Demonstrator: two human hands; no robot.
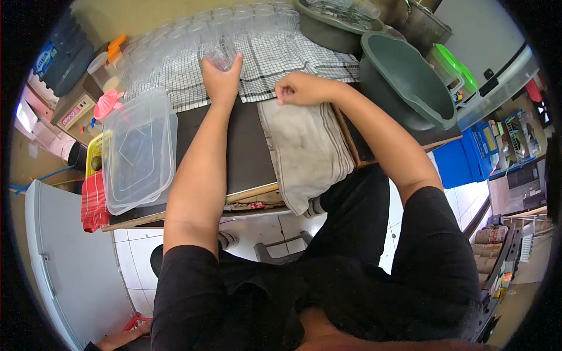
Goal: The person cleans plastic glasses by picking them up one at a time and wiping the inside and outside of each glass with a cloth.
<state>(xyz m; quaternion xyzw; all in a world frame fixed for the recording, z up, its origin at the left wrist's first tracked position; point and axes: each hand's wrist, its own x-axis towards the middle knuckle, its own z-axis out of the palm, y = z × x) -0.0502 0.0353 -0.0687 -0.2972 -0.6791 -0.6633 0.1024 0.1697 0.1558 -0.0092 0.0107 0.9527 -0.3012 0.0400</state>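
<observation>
My left hand [222,79] is wrapped round a clear glass [221,57] above a black-and-white checked cloth [269,61], close to the rows of glasses. Many clear glasses [246,22] stand along the back of this cloth against the wall. My right hand [291,89] has its fingers curled in at the cloth's front edge, over the top of a beige cloth [304,140]; nothing can be made out in it. The beige cloth hangs over the table's front edge.
A grey-green basin [404,76] stands at the right, another basin [333,36] with glassware behind it. At the left are a clear plastic box [140,152], a pink juicer [108,105] and a red cloth [93,202]. Someone's arm [120,337] shows at the lower left.
</observation>
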